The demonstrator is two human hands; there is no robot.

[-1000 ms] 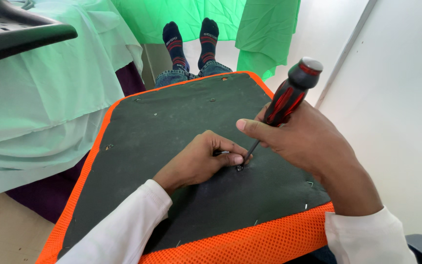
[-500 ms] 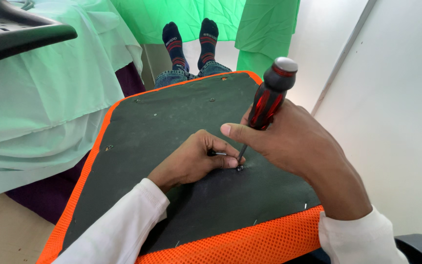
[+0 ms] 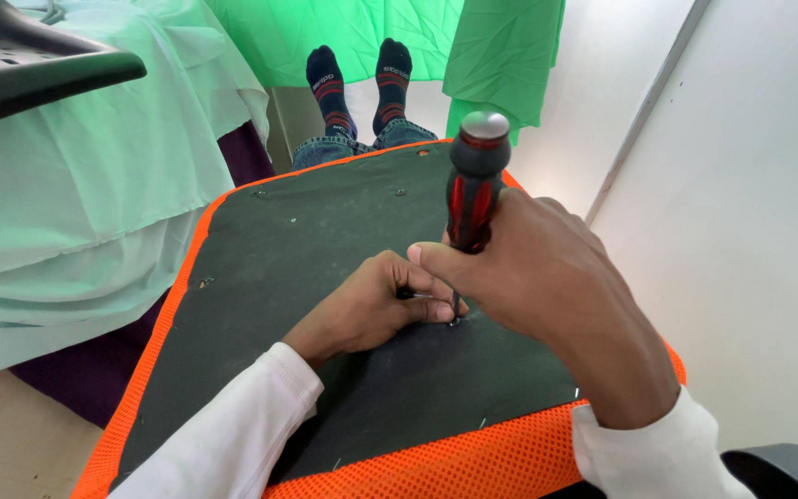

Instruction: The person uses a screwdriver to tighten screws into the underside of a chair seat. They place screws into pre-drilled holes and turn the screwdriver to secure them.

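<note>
A chair seat [image 3: 325,240] lies upside down across my lap, dark grey underneath with an orange mesh edge. My right hand [image 3: 547,277] grips a red and black screwdriver [image 3: 473,194], which stands almost upright with its tip on a small screw [image 3: 454,322] in the panel. My left hand [image 3: 371,305] rests on the panel beside the tip, its fingertips pinching the thin shaft near the screw. Both sleeves are white.
A pale green cloth [image 3: 76,194] covers a surface on the left, with a black plastic chair part [image 3: 20,65] above it. My socked feet [image 3: 357,79] lie ahead against a bright green sheet [image 3: 371,37]. A white wall [image 3: 741,212] runs close on the right.
The screwdriver handle has swung from a rightward tilt to nearly upright, and my right hand shifted left over the screw. My left hand stayed by the tip.
</note>
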